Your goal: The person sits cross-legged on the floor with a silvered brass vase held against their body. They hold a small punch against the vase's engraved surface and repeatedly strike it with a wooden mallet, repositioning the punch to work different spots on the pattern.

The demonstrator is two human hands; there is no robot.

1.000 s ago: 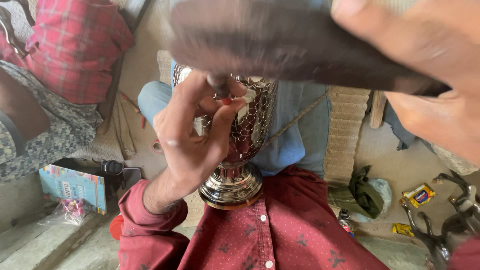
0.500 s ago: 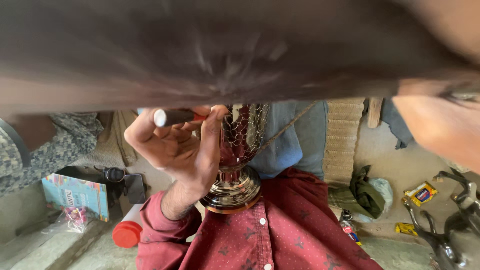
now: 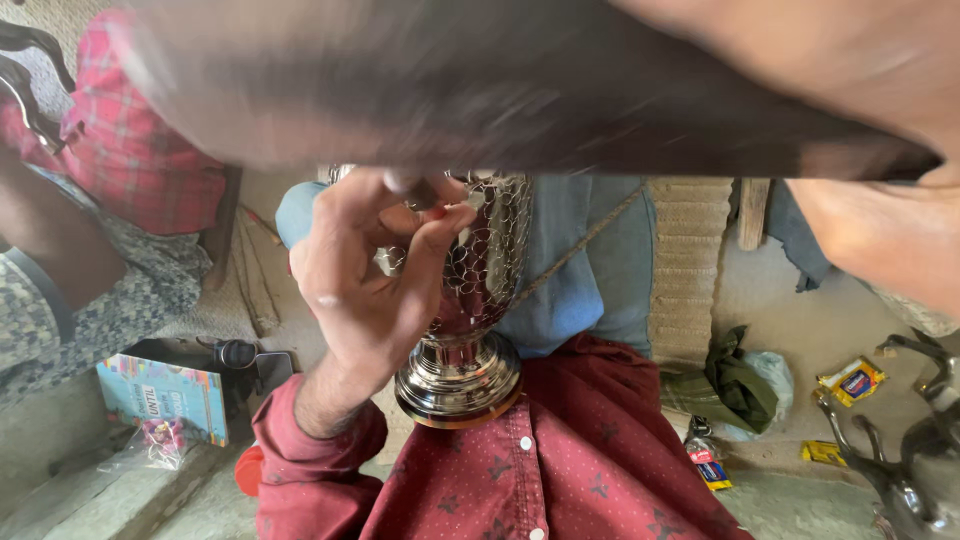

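Resting base-down against the red shirt [image 3: 600,470], the metal goblet [image 3: 462,370] stands upright in the head view. Left hand [image 3: 375,275] lies against its netted cup, fingers curled and pinched on a small dark piece at the rim. Right hand [image 3: 880,235] sits well to the right, closed around a blurred dark flat object [image 3: 480,90] spanning above the goblet.

Floor-level metalware workshop, polished metal vessel [image 3: 462,330], scattered packets [image 3: 850,380]
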